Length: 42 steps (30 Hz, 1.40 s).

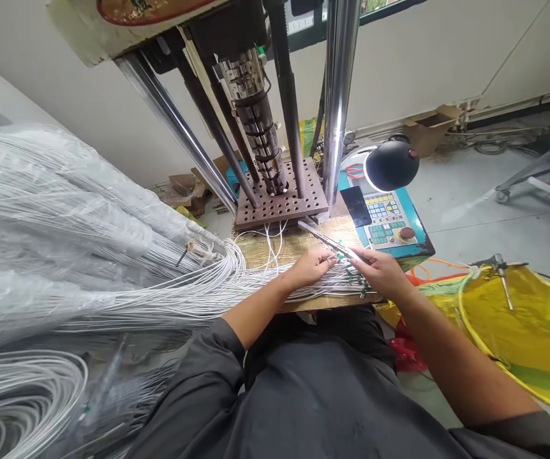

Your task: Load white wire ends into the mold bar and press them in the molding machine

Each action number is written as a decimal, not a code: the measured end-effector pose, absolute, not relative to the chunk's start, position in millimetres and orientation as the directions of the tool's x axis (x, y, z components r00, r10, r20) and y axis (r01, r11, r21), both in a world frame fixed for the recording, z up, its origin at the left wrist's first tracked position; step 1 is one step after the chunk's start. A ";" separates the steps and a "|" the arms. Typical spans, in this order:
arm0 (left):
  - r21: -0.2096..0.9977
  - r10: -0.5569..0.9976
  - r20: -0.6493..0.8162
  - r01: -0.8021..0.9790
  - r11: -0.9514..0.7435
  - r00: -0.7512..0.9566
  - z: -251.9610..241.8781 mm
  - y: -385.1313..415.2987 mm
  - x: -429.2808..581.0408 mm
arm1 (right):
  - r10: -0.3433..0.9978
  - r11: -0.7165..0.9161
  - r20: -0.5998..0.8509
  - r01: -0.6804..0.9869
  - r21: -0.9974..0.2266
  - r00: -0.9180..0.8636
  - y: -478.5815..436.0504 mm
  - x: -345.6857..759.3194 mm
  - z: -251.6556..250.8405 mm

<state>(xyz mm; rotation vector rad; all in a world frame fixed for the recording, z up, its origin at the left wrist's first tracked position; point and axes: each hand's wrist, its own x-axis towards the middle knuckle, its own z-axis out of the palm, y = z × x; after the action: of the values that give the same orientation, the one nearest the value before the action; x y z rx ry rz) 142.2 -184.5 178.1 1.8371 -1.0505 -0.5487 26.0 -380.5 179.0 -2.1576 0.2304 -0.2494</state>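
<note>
My left hand (311, 268) rests on a flat bundle of white cables (198, 294) that runs across the brown work board (256, 250), its fingers pinched on the cable ends. My right hand (380, 271) lies just to the right, fingers closed around the green-tipped cable ends (351, 275). A thin metal bar (325, 239) slants across the board just above both hands. A few loose white cables (272, 245) hang down from under the perforated press plate (282, 201).
A vertical press with steel columns (337, 95) stands behind the board. A keypad control panel (387, 220) and black lamp (392, 164) are at right. Bagged white cable coils (40, 223) fill the left; a yellow sack (519, 325) lies at right.
</note>
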 end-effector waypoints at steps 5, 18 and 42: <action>0.902 -0.850 0.036 -0.383 -0.199 0.526 178.4 -184.6 137.7 | -0.271 -0.552 0.123 -0.050 -0.833 0.955 -381.2 26.8 176.5; 0.913 -0.847 -0.020 -0.335 -0.232 0.531 179.1 -186.5 136.1 | -0.277 -0.538 0.120 -0.050 -0.842 0.953 -376.8 22.2 176.3; 0.868 -0.699 -0.100 -0.282 -0.410 0.708 174.6 -150.0 177.6 | -0.101 -0.704 0.072 -0.020 -0.710 0.992 -439.3 91.4 175.6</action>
<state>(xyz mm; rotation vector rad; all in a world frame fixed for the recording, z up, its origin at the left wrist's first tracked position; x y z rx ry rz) 177.6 -150.0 174.6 1.9949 -0.7513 -0.5730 91.4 -439.3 175.6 -2.3492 0.0836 -0.1349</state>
